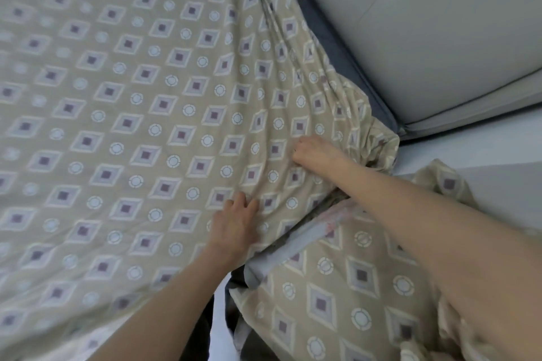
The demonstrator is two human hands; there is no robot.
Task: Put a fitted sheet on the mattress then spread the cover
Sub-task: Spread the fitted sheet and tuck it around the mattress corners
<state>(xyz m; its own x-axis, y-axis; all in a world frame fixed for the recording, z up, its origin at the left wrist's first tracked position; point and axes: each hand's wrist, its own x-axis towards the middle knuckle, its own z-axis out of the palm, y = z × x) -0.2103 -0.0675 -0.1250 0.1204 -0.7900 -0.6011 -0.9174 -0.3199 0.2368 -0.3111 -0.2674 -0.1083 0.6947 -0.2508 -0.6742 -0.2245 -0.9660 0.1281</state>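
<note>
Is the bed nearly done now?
Partly. The patterned sheet already lies flat across most of the bed. The left hand presses it down while the right hand grips bunched fabric at the corner, where the dark mattress edge shows beside the headboard. That corner needs tucking, then the cover spread.

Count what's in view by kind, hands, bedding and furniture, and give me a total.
sheet: 1
mattress: 1
headboard: 1
hands: 2, left hand and right hand
total: 5
</note>
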